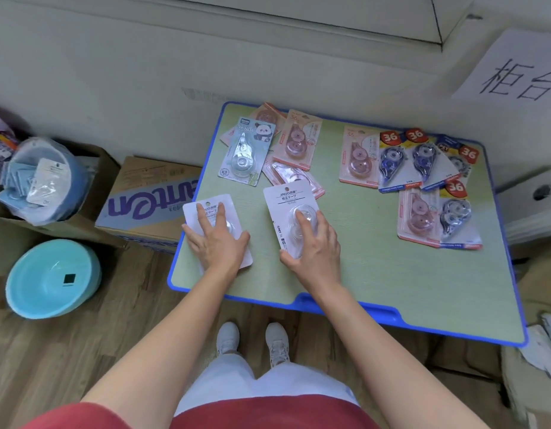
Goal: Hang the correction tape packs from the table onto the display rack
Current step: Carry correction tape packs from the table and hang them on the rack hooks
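Note:
Two white correction tape packs lie near the front left of the blue-rimmed green table [376,274]. My left hand [217,239] rests flat with spread fingers on the left white pack [206,205]. My right hand [314,246] covers the blister of the right white pack [286,199], thumb at the pack's lower edge, fingers slightly curved over it. Further back lie a panda pack [246,150], several pink packs [297,140] and several blue "36" packs [391,159]. No display rack is in view.
Left of the table on the wooden floor stand a cardboard box [144,193], a box holding a blue basin [48,178] with goods, and a turquoise bowl [51,278]. A white wall runs behind. White boxes [534,205] stand to the right.

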